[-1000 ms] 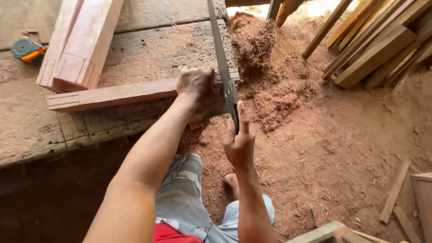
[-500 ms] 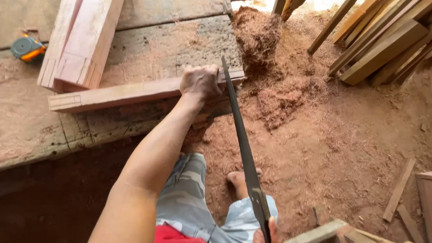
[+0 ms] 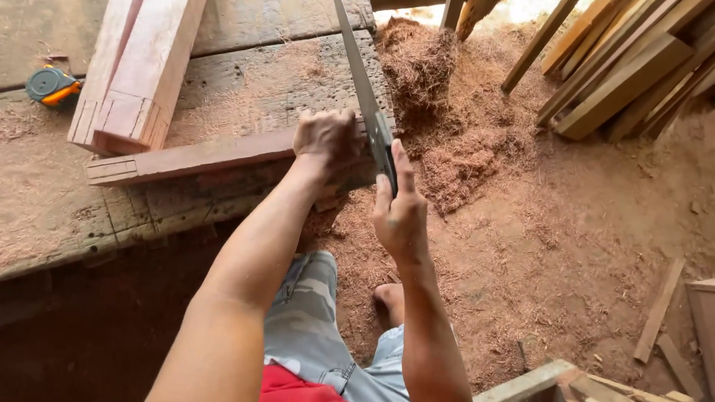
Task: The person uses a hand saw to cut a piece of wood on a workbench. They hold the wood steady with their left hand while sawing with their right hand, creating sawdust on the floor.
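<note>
My left hand [image 3: 328, 138] presses down on a long reddish wooden slat [image 3: 200, 156] that lies across the worn workbench [image 3: 48, 214], near the slat's right end. My right hand [image 3: 401, 210] grips the dark handle of a hand saw [image 3: 360, 78]. The saw's thin blade runs up and away from the hand, right beside my left hand's fingers at the slat's end. My bare foot and camouflage shorts show below the bench edge.
Two thick squared timber blocks [image 3: 136, 66] lie on the bench at upper left, with a blue-orange tape measure [image 3: 51, 86] beside them. Sawdust [image 3: 440, 109] is heaped on the ground. Planks [image 3: 631, 68] lean at upper right; wood offcuts [image 3: 663, 311] lie at lower right.
The saw has been pushed forward: my right hand moved from low near my lap up to the slat, and the blade now reaches far beyond the bench edge. My left hand stayed on the slat.
</note>
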